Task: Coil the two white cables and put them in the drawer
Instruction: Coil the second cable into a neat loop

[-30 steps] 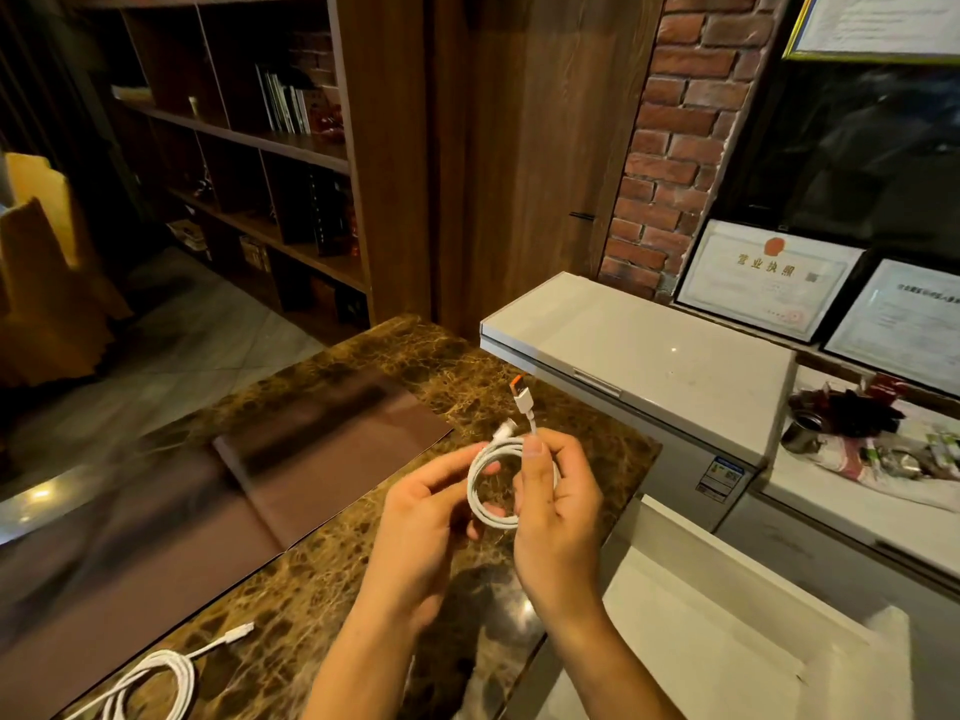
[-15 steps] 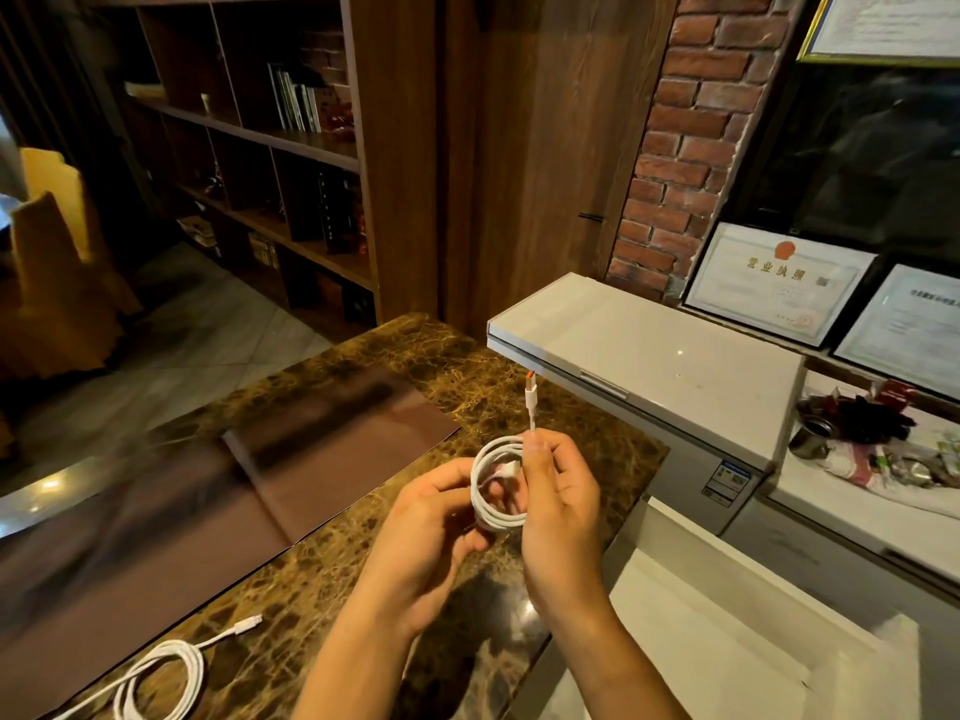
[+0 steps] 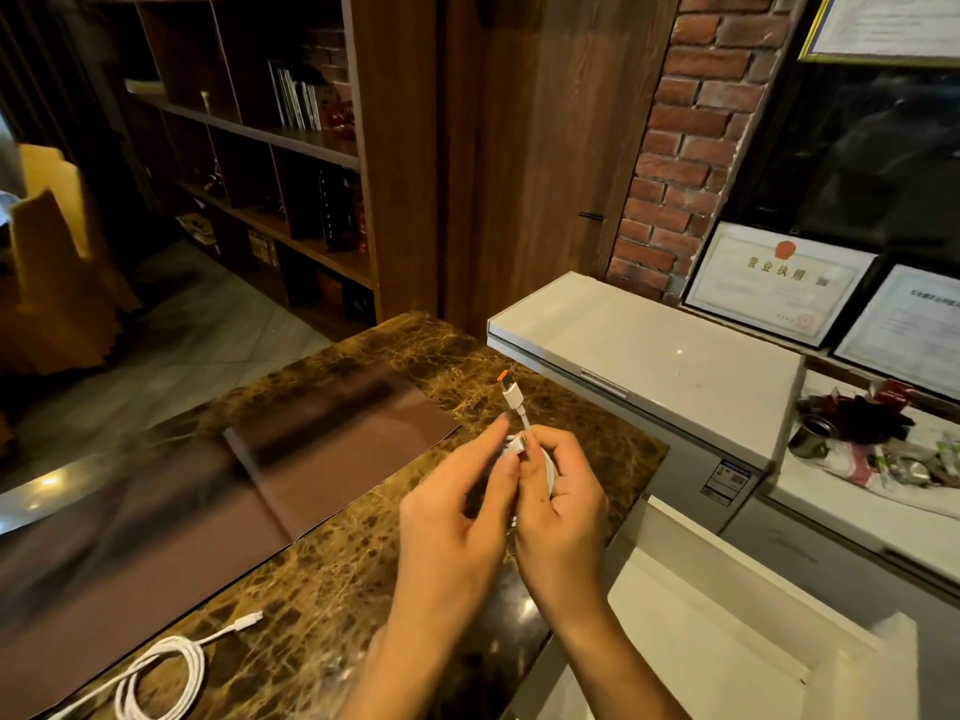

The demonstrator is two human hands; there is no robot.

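Both hands hold one coiled white cable (image 3: 546, 472) above the marble counter (image 3: 332, 579). My right hand (image 3: 563, 504) grips the coil, whose orange-tipped plug stands up above the fingers. My left hand (image 3: 462, 511) pinches the cable's other end against the coil; the hands hide most of the loops. A second white cable (image 3: 161, 672) lies loosely looped on the counter at the lower left, with its plug pointing right. The open white drawer (image 3: 701, 631) sits below and to the right of my hands.
A brown mat (image 3: 208, 485) covers the counter's left part. A white chest freezer (image 3: 649, 350) stands beyond the counter, with framed certificates (image 3: 779, 283) and clutter (image 3: 878, 439) to its right. A wooden bookshelf (image 3: 270, 163) and tiled floor are at the left.
My left hand has moved up over the coil and now pinches the cable's loose end against it. The open ring of loops seen earlier is now mostly hidden by my fingers.
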